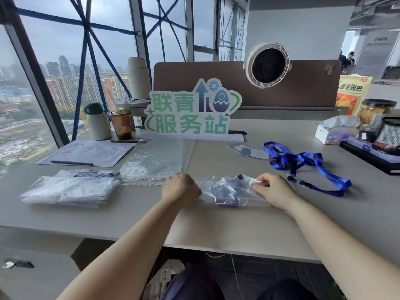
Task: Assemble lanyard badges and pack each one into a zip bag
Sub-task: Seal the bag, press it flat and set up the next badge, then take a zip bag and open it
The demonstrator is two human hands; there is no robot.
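A clear zip bag (pixel 229 192) with a blue lanyard badge inside lies on the grey desk (pixel 216 226) in front of me. My left hand (pixel 180 188) grips the bag's left end with curled fingers. My right hand (pixel 271 191) pinches its right end between thumb and fingers. A loose blue lanyard (pixel 303 164) with a clip lies to the right. Badge cards (pixel 251 151) rest behind it. Packed bags (pixel 69 188) are stacked at the left. Empty clear bags (pixel 155 159) lie in the middle.
A green and white cut-out sign (pixel 190 111) stands at the back. Left of it are a bottle (pixel 97 122), a drink cup (pixel 120 124), a paper sheet (pixel 91 152) and pens. A tissue box (pixel 333 132), mesh holder (pixel 389 135) and snack bag (pixel 352 94) crowd the right.
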